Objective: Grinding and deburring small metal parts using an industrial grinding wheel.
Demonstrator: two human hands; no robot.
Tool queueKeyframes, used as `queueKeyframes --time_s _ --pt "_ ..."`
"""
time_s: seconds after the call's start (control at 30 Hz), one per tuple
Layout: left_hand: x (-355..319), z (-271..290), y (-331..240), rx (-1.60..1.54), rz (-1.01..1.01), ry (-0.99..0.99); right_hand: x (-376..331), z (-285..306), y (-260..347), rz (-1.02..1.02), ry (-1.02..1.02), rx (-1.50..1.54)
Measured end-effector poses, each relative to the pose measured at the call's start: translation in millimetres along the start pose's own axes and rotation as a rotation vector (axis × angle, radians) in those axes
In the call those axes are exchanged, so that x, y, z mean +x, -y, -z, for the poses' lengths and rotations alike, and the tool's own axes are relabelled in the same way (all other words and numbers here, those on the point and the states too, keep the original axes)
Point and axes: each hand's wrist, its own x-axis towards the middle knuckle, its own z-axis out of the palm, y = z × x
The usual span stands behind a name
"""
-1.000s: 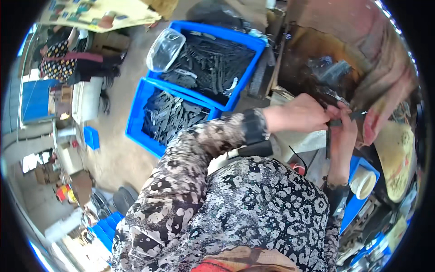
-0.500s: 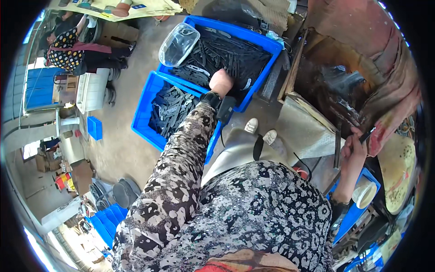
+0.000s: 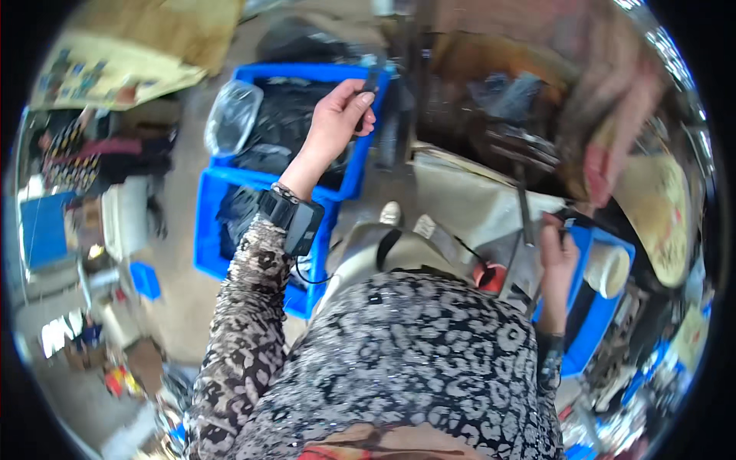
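Note:
My left hand [image 3: 337, 116] is raised over the right side of a large blue bin [image 3: 305, 72] that holds many dark flat strips. Its thumb and fingers are closed on one dark flat strip [image 3: 371, 81], whose end points away from me. A clear plastic container [image 3: 232, 119] rests at that bin's left corner. At the right, my right hand [image 3: 558, 257] is beside a blue crate [image 3: 586, 346] with a pale round tub [image 3: 609, 271] in it. Its fingers are curled, with something dark at the tips, too blurred to name.
A second blue bin [image 3: 201, 230] of dark pieces stands nearer on the left. Ahead right is a wooden-edged box [image 3: 468, 165] with a reddish cloth [image 3: 606, 157] over its side. Far left, a person in a dotted top [image 3: 73, 165] works at a table.
My left hand has lifted out of the strips and now holds one. My right hand has drawn back toward me, away from the reddish cloth. The whole view has shifted and blurred.

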Motion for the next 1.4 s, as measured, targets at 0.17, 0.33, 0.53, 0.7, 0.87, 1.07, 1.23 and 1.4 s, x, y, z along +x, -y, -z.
queueKeyframes --time_s 0.17,0.33,0.53,0.7,0.87,1.07,1.23,1.4 --pt "56.8 -112.6 14.7 0.497 -0.269 0.362 -36.2 -17.8 17.0 0.004 0.087 -0.149" --pt "95.5 -186.8 47.5 0.976 -0.736 0.534 -30.3 -23.2 -4.2 0.197 -0.009 -0.286" --pt "115.7 -174.0 64.8 1.115 -0.645 0.718 -18.6 -36.0 -1.5 0.324 0.011 -0.346" --pt "125.5 -166.7 70.1 1.180 -0.699 0.761 -12.0 -35.6 10.5 0.376 0.033 -0.460" --pt "127.6 -170.6 62.6 1.245 -0.678 0.830 -11.0 -41.6 5.4 0.419 -0.015 -0.545" --pt "124.0 -166.9 62.5 1.254 -0.723 0.870 -17.9 -43.5 3.8 0.467 -0.038 -0.597" --pt "127.5 -161.9 57.7 1.237 -0.750 0.916 -17.7 -51.6 -1.9 0.496 -0.070 -0.612" --pt "130.6 -179.8 61.0 1.285 -0.803 0.912 -8.1 -37.3 -6.7 0.521 -0.060 -0.610"
